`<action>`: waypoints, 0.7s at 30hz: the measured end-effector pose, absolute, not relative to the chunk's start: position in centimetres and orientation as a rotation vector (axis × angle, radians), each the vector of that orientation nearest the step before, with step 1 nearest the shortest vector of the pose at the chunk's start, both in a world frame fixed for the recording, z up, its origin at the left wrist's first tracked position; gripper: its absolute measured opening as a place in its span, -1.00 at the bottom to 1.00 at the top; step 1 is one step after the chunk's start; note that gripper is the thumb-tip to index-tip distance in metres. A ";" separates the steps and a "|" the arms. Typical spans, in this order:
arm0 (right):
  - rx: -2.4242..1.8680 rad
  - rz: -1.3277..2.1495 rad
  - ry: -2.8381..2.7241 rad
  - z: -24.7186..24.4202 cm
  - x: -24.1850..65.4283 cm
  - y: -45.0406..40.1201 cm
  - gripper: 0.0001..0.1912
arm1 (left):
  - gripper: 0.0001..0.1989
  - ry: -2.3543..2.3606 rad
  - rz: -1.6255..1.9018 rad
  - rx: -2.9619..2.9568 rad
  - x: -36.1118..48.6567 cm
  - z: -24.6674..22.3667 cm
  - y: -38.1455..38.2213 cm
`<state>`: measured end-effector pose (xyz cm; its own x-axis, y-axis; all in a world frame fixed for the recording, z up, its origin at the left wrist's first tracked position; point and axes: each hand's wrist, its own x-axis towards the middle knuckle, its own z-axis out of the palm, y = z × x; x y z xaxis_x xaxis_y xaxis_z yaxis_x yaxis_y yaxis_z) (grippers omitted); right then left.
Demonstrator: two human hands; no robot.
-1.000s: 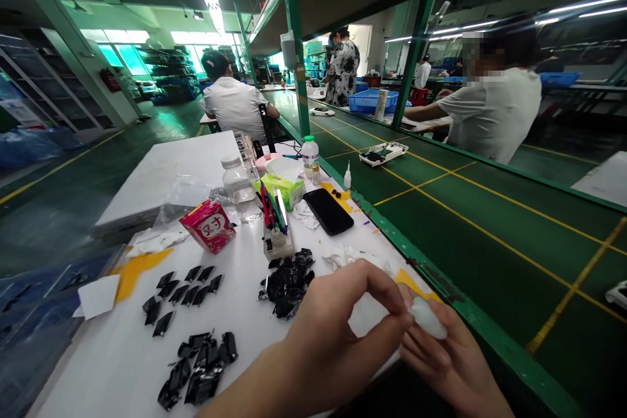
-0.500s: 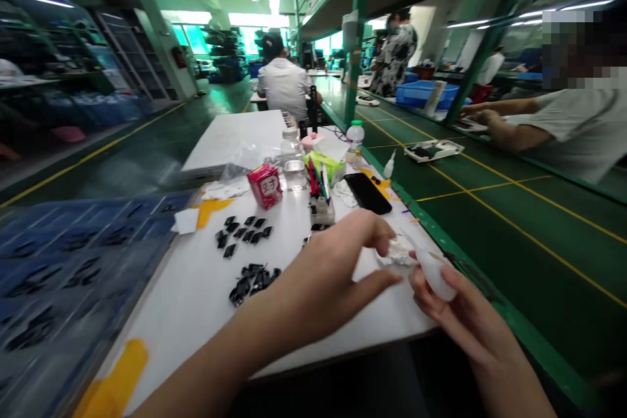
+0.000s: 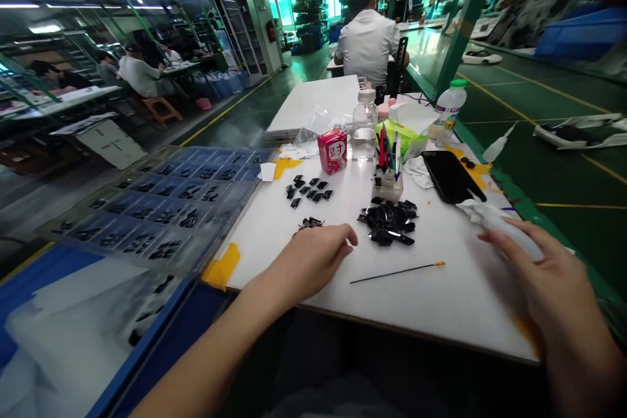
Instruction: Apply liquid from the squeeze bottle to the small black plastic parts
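Note:
My left hand [image 3: 311,260] rests on the white worktable [image 3: 465,307], fingers loosely curled and holding nothing. Just beyond it lies a small cluster of black pieces [image 3: 311,223]. A larger heap of glossy black pieces [image 3: 389,223] sits to its right, and a thin black rod with an orange tip [image 3: 396,272] lies nearer the edge. My right hand [image 3: 531,261] grips a white plastic squeeze bottle [image 3: 514,232] at the table's right side. Crumpled white tissue [image 3: 477,212] bunches at the bottle's end, beside a black smartphone [image 3: 450,176].
A clear compartment tray of black parts [image 3: 166,209] lies left of the table, above a blue-edged bin [image 3: 83,320]. Beyond stand a red box [image 3: 332,151], a pen holder [image 3: 386,176] and a water bottle [image 3: 365,127]. A seated person [image 3: 367,32] faces away.
The view has swung left, showing more of the tray. My hands have moved apart: the left is back on the table, and the right has carried the bottle rightward, with tissue now at its end.

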<state>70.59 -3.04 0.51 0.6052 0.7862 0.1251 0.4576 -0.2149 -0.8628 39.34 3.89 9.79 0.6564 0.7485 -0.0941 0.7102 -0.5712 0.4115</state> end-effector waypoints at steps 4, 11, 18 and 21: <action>-1.879 0.482 -0.920 1.7 70.4 -3.6 -0.49 | -0.83 1.012 -0.124 2.588 41.8 6.9 3.0; -1.768 0.592 -1.233 0.0 69.0 -1.7 -0.63 | -0.72 0.806 -0.239 2.756 42.8 4.4 2.5; -1.718 0.713 -1.571 -2.1 67.8 -3.7 -0.66 | -0.77 0.724 -0.187 2.860 42.9 4.8 3.5; -1.745 0.782 -1.598 -3.5 69.0 -5.9 -0.63 | -0.79 0.644 -0.140 2.869 43.7 5.3 4.1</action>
